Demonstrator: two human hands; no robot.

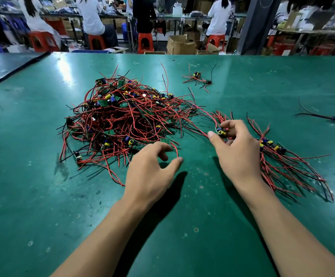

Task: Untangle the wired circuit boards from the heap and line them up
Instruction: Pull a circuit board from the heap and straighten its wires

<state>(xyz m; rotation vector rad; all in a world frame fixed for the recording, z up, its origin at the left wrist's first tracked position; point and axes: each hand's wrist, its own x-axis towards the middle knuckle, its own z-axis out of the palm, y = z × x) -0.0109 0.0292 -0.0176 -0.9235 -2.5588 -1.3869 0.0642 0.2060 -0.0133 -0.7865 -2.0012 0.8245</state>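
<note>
Big green counter point(192, 226), with the tangled heap point(122, 116) of red-wired boards mid-counter, a bit left. Toward the right edge there's a lined-up bunch point(272, 148), wires trailing toward the near edge. Between heap and bunch, the right grip point(236, 152) pinches one small board point(221, 132). At the heap's near side the left grip point(152, 168) is loosely curled, holding nothing.

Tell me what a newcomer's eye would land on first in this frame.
The big tangled heap of red- and black-wired circuit boards, centre-left on the green table, grabs the eye first. Next comes the right hand, pinching one small board just right of the heap, beside the straightened row of boards lying at the right. The left hand hovers, loosely curled and empty, at the heap's near edge.
</note>
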